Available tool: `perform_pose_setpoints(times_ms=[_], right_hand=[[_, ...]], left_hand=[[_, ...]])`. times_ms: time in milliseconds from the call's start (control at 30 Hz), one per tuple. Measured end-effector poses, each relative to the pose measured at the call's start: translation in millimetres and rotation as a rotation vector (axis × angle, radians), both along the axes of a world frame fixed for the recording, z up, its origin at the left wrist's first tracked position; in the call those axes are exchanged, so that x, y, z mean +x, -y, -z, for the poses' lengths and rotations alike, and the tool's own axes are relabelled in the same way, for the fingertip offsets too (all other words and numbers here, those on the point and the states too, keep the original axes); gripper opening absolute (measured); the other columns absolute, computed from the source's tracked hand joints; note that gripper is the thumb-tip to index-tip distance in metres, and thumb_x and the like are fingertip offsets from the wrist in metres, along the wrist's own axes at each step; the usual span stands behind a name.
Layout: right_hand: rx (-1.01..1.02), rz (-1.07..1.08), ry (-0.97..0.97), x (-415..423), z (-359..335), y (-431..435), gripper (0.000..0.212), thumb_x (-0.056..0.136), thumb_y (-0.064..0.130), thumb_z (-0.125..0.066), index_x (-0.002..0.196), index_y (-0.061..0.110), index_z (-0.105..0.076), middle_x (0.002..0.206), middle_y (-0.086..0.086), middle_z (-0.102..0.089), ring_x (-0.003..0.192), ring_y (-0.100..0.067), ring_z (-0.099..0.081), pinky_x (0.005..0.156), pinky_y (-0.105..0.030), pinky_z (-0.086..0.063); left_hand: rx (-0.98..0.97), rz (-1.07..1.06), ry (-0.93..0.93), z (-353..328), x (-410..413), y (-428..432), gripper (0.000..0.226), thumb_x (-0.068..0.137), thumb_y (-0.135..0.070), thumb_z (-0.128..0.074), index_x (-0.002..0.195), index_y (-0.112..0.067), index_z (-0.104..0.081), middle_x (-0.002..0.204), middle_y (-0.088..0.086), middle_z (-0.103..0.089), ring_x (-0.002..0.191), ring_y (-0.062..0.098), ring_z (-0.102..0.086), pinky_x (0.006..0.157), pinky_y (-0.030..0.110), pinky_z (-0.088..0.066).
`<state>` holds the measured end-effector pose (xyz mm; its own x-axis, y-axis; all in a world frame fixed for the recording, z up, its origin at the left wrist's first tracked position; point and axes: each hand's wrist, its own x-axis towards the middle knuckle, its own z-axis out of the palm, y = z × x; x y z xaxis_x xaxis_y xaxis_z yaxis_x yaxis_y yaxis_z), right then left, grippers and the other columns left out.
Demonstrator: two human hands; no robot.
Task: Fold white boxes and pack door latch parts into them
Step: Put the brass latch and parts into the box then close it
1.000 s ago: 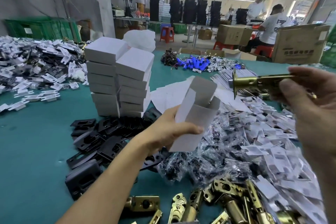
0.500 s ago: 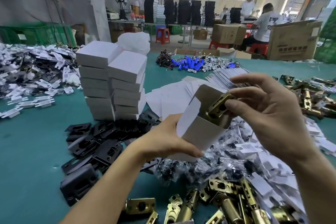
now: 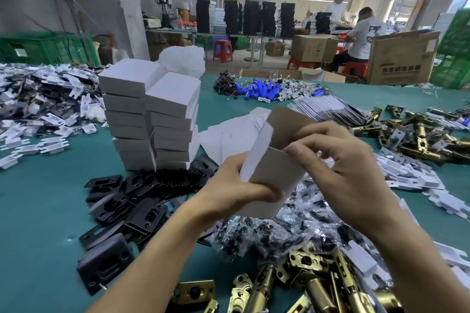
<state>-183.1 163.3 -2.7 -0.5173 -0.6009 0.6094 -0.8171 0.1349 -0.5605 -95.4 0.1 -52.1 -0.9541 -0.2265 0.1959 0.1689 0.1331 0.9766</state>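
Note:
My left hand point(image 3: 229, 193) grips an opened white box point(image 3: 272, 175) from below and behind, holding it tilted above the table with its top flap standing open. My right hand point(image 3: 351, 170) is at the box's mouth, thumb on the front wall and fingers curled over the opening. No brass latch shows in either hand. Loose brass door latches point(image 3: 312, 284) lie in front of me, and several more brass latches point(image 3: 419, 134) lie at the right.
A stack of closed white boxes point(image 3: 152, 119) stands left of centre, with flat box blanks point(image 3: 229, 132) beside it. Black strike plates point(image 3: 132, 201) and bagged screws point(image 3: 279, 231) lie beneath my hands on the green table point(image 3: 38, 211). White plastic parts point(image 3: 417, 180) cover the right.
My right hand brought a brass latch from the right to the box and put it in; the latch is now out of sight, and the fingers sit over the opening.

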Motion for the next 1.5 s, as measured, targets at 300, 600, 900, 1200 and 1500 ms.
perform_pose_setpoints(times_ms=[300, 600, 900, 1200, 1500], right_hand=[[0.403, 0.54, 0.205, -62, 21, -48, 0.027, 0.098, 0.005, -0.051, 0.117, 0.014, -0.068, 0.115, -0.007, -0.07, 0.091, -0.022, -0.062, 0.08, -0.03, -0.046], [0.784, 0.335, 0.348, -61, 34, -52, 0.027, 0.086, 0.039, -0.072, 0.111, 0.033, -0.065, 0.102, 0.004, -0.066, 0.091, -0.01, -0.061, 0.075, -0.027, -0.047], [0.444, 0.452, 0.239, -56, 33, -50, 0.021, 0.081, 0.015, -0.079, 0.093, 0.029, -0.069, 0.085, 0.001, -0.069, 0.073, -0.009, -0.064, 0.068, -0.031, -0.049], [-0.242, 0.05, 0.129, 7, -40, -7, 0.024, 0.078, 0.025, -0.073, 0.096, 0.026, -0.057, 0.092, 0.007, -0.071, 0.081, -0.003, -0.072, 0.066, -0.021, -0.059], [-0.233, 0.193, -0.345, 20, -43, 45, 0.013, 0.08, 0.014, -0.077, 0.09, 0.018, -0.069, 0.077, 0.003, -0.068, 0.071, -0.016, -0.065, 0.064, -0.04, -0.053]], left_hand=[[0.518, -0.185, -0.226, -9, 5, 7, 0.068, 0.033, -0.052, -0.099, 0.094, -0.03, -0.079, 0.097, 0.004, -0.077, 0.09, 0.02, -0.073, 0.07, 0.042, -0.062], [0.507, -0.226, -0.306, -8, 2, 4, 0.064, 0.032, -0.056, -0.099, 0.089, -0.035, -0.08, 0.094, -0.003, -0.077, 0.087, 0.014, -0.073, 0.065, 0.04, -0.062], [0.307, -0.213, -0.291, 0, 1, 10, 0.036, 0.061, -0.007, -0.088, 0.087, -0.03, -0.08, 0.092, -0.002, -0.077, 0.088, 0.011, -0.072, 0.074, 0.025, -0.059], [0.127, -0.229, -0.218, 4, -2, 3, 0.02, 0.072, -0.014, -0.087, 0.087, -0.014, -0.073, 0.082, 0.003, -0.069, 0.084, 0.017, -0.065, 0.082, 0.044, -0.059], [0.004, -0.288, -0.207, 8, -5, 2, 0.013, 0.073, -0.023, -0.08, 0.083, -0.02, -0.072, 0.076, -0.006, -0.065, 0.074, 0.01, -0.061, 0.063, 0.025, -0.053]])
